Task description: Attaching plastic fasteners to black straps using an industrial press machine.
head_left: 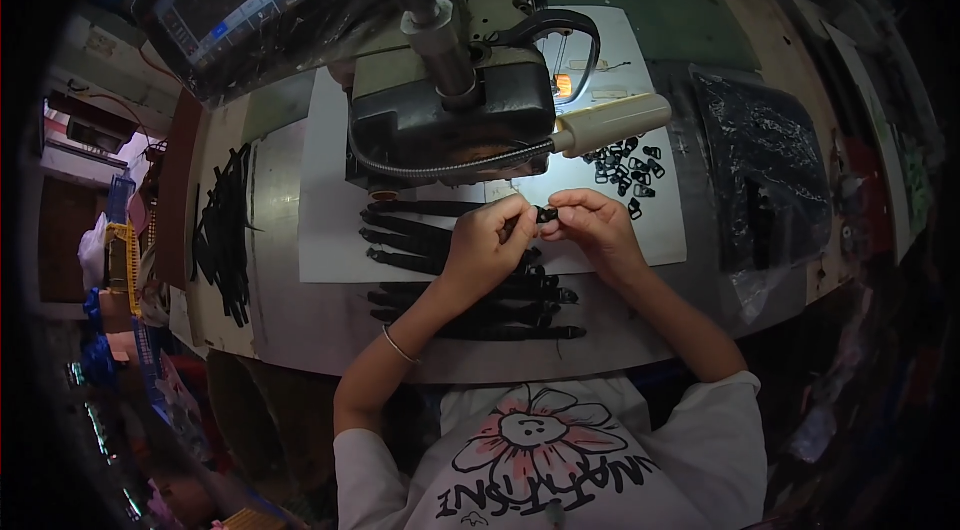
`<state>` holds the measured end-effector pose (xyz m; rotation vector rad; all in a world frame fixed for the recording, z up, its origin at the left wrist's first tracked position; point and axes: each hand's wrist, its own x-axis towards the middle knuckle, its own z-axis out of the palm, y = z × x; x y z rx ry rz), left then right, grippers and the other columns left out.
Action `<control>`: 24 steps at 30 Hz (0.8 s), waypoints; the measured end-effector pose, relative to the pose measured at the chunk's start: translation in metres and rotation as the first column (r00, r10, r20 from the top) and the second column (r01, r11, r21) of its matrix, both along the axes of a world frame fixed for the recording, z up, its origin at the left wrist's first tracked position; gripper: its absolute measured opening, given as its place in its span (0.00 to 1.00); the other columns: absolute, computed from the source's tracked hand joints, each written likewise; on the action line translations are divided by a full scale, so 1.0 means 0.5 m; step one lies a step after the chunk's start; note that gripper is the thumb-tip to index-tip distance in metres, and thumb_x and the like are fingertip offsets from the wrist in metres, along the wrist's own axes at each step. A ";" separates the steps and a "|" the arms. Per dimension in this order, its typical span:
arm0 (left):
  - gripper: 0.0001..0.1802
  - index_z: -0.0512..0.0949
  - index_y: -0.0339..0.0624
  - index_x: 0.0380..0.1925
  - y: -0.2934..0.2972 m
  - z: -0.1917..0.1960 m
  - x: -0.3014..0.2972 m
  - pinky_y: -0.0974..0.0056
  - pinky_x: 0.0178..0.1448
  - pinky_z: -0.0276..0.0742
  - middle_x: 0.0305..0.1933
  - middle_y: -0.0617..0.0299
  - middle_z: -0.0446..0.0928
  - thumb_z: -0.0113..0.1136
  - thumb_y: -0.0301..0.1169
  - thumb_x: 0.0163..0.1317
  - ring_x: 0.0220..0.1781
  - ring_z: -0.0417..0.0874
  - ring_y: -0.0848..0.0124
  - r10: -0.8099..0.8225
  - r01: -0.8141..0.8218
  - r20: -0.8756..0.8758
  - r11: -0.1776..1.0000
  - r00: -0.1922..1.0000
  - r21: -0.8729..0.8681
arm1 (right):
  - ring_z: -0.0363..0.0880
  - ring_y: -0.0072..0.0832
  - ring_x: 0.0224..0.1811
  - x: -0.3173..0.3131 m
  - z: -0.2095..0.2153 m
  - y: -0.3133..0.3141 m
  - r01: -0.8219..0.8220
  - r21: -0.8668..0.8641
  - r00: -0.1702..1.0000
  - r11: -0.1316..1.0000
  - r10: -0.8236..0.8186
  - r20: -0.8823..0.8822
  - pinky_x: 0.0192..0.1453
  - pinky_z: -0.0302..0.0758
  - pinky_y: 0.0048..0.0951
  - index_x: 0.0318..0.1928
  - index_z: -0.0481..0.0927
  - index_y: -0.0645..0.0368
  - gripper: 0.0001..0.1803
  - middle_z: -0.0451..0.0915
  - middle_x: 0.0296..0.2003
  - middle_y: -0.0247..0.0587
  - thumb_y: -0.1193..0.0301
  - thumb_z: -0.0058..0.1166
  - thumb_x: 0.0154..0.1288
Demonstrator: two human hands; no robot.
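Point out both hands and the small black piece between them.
Left hand [488, 238], head view: middle of the hand.
Right hand [598, 227], head view: middle of the hand.
Small black piece [546, 215], head view: visible middle.

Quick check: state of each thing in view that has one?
Left hand: pinched on small black piece
Right hand: pinched on it too
Screen: lit
Small orange light: glowing
Black straps: laid out in rows
Strap bundle: heaped at left
Black fittings: loose, scattered
Plastic bag: lying flat

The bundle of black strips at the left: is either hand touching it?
No, the left hand and right hand meet at a small black piece, away from the bundle.
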<state>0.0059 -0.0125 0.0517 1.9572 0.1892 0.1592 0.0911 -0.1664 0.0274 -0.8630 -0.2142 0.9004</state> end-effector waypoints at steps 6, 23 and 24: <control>0.10 0.71 0.37 0.23 -0.016 -0.007 -0.011 0.65 0.23 0.63 0.18 0.57 0.70 0.52 0.30 0.60 0.17 0.70 0.65 0.018 -0.032 0.097 0.989 0.995 0.147 | 0.80 0.22 0.31 0.007 -0.008 -0.009 -0.079 -0.203 0.956 0.976 0.132 0.262 0.39 0.79 0.21 0.41 0.76 0.68 0.09 0.80 0.31 0.40 0.77 0.53 0.60; 0.09 0.75 0.44 0.27 0.000 -0.057 0.031 0.62 0.51 0.60 0.33 0.66 0.73 0.60 0.36 0.54 0.41 0.72 0.66 -0.091 -0.025 0.169 0.814 0.981 0.580 | 0.76 0.17 0.22 0.009 -0.023 -0.044 0.376 -0.472 0.614 0.798 0.167 0.771 0.26 0.72 0.18 0.31 0.75 0.64 0.06 0.77 0.22 0.36 0.75 0.57 0.55; 0.09 0.75 0.44 0.27 0.001 -0.063 0.032 0.62 0.51 0.60 0.33 0.66 0.73 0.60 0.36 0.54 0.41 0.72 0.66 -0.094 -0.021 0.168 0.816 0.981 0.578 | 0.76 0.17 0.22 0.004 -0.021 -0.040 0.378 -0.475 0.616 0.795 0.167 0.770 0.26 0.72 0.18 0.31 0.75 0.64 0.06 0.77 0.22 0.36 0.75 0.57 0.55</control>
